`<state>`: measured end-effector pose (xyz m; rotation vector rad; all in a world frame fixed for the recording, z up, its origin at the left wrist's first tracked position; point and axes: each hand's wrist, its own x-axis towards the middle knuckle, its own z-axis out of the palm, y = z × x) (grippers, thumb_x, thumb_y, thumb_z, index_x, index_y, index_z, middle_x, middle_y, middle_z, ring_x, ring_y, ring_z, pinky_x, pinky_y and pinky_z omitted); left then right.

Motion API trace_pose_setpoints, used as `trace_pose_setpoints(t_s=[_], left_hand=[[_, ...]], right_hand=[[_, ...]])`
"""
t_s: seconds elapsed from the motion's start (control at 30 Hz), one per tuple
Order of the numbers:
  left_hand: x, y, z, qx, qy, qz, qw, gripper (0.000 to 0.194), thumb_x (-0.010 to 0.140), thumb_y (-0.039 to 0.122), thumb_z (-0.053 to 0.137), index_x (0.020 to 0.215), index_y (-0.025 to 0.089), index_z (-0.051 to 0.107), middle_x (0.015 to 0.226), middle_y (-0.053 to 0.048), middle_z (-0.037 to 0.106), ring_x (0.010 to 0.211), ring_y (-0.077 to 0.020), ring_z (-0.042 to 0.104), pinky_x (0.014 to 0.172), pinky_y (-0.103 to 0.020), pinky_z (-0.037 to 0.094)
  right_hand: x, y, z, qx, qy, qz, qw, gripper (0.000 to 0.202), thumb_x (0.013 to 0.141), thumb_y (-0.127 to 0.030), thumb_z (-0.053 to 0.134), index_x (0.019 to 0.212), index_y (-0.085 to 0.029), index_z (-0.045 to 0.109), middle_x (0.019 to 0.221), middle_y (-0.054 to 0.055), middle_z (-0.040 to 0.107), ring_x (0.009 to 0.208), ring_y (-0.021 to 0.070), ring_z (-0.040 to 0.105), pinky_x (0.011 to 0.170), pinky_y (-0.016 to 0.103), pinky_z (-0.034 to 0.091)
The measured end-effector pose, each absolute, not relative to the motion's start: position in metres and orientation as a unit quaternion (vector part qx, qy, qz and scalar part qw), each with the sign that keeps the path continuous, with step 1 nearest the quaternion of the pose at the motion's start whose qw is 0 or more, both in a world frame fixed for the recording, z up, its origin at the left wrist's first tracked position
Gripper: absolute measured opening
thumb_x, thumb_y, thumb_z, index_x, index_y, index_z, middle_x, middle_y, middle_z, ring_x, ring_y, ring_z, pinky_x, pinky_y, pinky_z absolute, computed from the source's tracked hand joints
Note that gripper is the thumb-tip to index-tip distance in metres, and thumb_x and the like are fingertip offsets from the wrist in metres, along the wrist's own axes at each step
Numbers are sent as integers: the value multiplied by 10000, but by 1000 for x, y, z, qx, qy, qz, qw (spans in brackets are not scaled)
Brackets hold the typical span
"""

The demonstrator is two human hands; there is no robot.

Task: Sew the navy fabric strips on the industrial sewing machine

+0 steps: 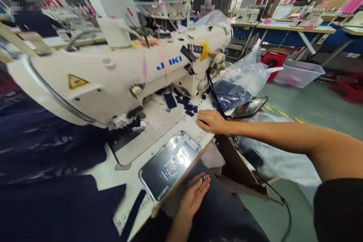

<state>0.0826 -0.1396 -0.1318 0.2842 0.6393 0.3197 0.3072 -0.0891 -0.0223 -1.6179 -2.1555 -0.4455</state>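
Metal piece (204, 177) sits on flat left hand (194, 196), right hand (212, 121) near scraps (188, 106), grip unclear.

Bare table (155, 147) between phone (170, 166) and scraps (187, 106)
A thin path, but the sewing machine (119, 68) (so long!) blocks behind, and the right hand (212, 121) blocks one end.

White table (133, 177) with phone (170, 170), sewing machine (130, 66)

Clear bin (301, 72) on floor (300, 100), beside red stool (272, 61). Far table (283, 26): white machine (306, 18) toward right edge, pink bit (267, 21) toward left edge.
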Motion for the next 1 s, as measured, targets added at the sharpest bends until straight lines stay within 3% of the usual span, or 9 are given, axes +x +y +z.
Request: trace_pose_setpoints(t_s=[0.07,0.3,0.57,0.63,0.77,1.0], left_hand=[[81,-160,-118,125,299,128,937,170,715,113,652,882,86,634,906,-106,665,838,-155,626,824,-280,466],[76,-168,-65,158,163,175,958,205,685,188,703,881,142,666,907,-79,699,805,-136,650,800,-240,491],[66,-175,-61,165,165,245,941,190,690,206,702,874,167,671,918,-69,700,830,-130,651,832,-236,482],[63,-175,-60,162,177,256,936,185,690,204,702,868,164,671,910,-70,701,826,-130,652,828,-232,483],[62,-176,-60,157,203,266,929,187,675,205,715,850,161,669,813,-29,710,785,-132,660,797,-227,498],[68,-183,-59,233,225,267,907,169,714,265,681,810,132,642,731,-36,693,671,-116,654,694,-188,509]], right_hand=[[310,-91,-23,-590,-767,-148,206,254,856,-240,357,654,-162,490,646,27,488,566,129,385,557,267,260],[316,-92,-28,-600,-747,-128,257,230,839,-233,387,629,-174,461,641,19,450,579,134,375,560,274,268],[275,-141,-26,-431,-735,-60,520,176,865,-201,424,710,-178,503,665,28,494,636,133,458,587,273,379],[256,-165,-30,-383,-759,27,526,118,858,-254,481,809,-169,548,727,40,522,636,124,468,560,259,396],[234,-196,-37,-377,-749,203,506,239,823,-357,545,958,-162,572,833,51,506,561,81,407,491,231,398],[227,-197,-34,-385,-741,271,479,103,832,-197,524,761,-153,585,777,28,487,620,78,458,485,188,409]])
